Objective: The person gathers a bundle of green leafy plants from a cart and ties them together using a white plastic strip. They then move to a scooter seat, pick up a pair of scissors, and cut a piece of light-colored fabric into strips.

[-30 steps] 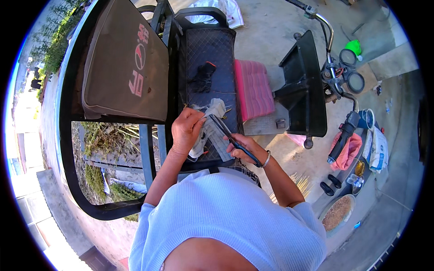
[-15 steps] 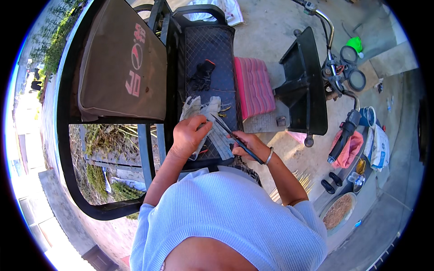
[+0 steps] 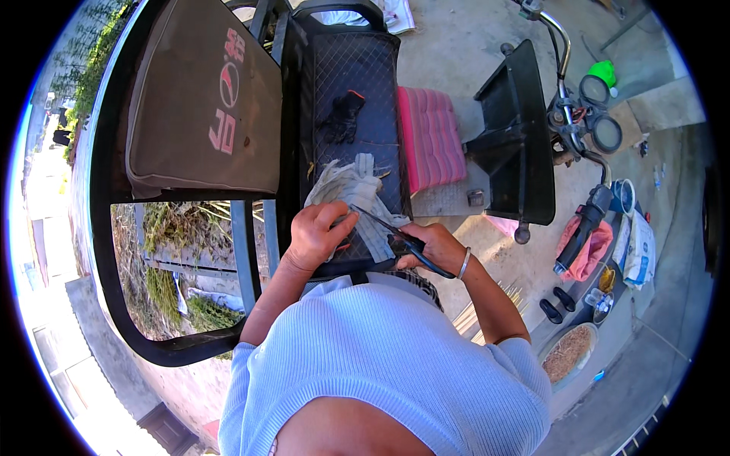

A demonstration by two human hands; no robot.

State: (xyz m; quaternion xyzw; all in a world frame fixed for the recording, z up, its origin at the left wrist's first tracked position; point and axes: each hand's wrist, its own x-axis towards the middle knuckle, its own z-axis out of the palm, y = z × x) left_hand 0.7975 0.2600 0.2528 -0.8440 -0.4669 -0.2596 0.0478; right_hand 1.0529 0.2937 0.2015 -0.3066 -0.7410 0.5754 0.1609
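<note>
Pale grey striped fabric piece [image 3: 367,199] on black quilted seat [image 3: 350,68], left hand [image 3: 318,234] pinching it, right-hand [image 3: 433,247] grip clamped on dark slender scissors [image 3: 413,246]; cutting looks in hand, next move calls for keeping fabric taut

- a long dark seat [image 3: 353,76] with criss-cross lines holds the things up.
- a black glove [image 3: 344,120] lies on its far part.
- a pale, crumpled cloth [image 3: 340,185] lies on it too, nearer the person.
</note>
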